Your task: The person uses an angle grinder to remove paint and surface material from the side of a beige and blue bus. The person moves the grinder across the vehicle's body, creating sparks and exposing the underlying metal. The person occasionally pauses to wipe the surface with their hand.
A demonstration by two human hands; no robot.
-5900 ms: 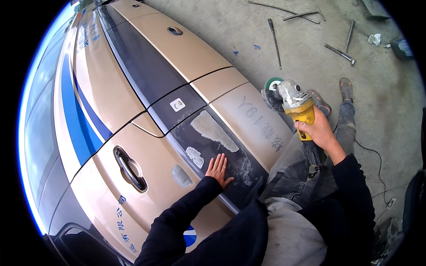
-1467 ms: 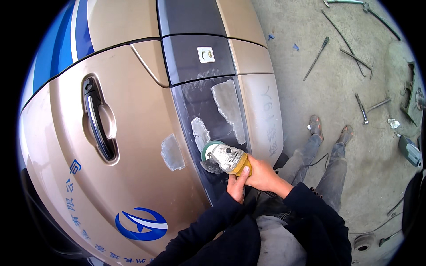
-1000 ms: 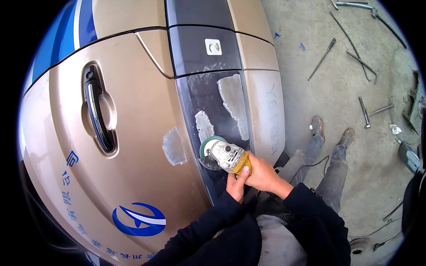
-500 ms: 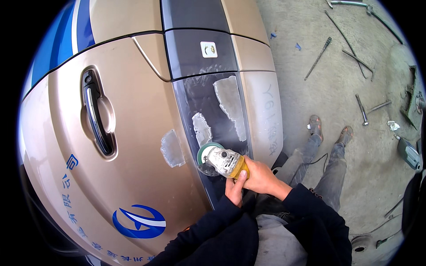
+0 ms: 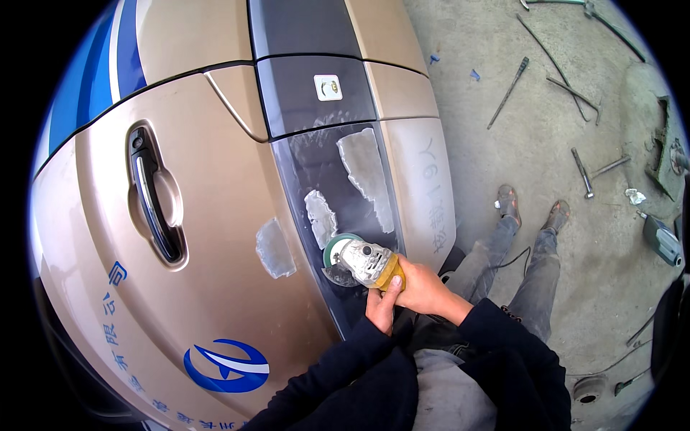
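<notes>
Both hands are wrapped round an angle grinder [image 5: 368, 263] with a yellow body, a worn metal head and a green-edged disc [image 5: 341, 246]. My left hand [image 5: 381, 305] grips it from below, thumb along the body. Across the rear of the body lies my right hand [image 5: 425, 289], its fingers partly hidden. The disc is at the dark band [image 5: 309, 172] of a beige vehicle [image 5: 201, 194], just below a small bare grey patch [image 5: 320, 218]. A larger bare patch [image 5: 365, 176] lies higher on the band, and another patch [image 5: 275, 249] is on the beige door panel.
A black door handle [image 5: 152, 194] sits on the panel at left. On the concrete floor at right lie hammers [image 5: 583, 172], long metal bars [image 5: 508, 93] and a grey-blue container [image 5: 661, 241]. A thin dark cable [image 5: 523, 257] runs near my shoes [image 5: 509, 202].
The view has shifted slightly, so the vehicle appears a little lower and further left. Both hands keep their hold on the grinder, its disc still at the dark band.
</notes>
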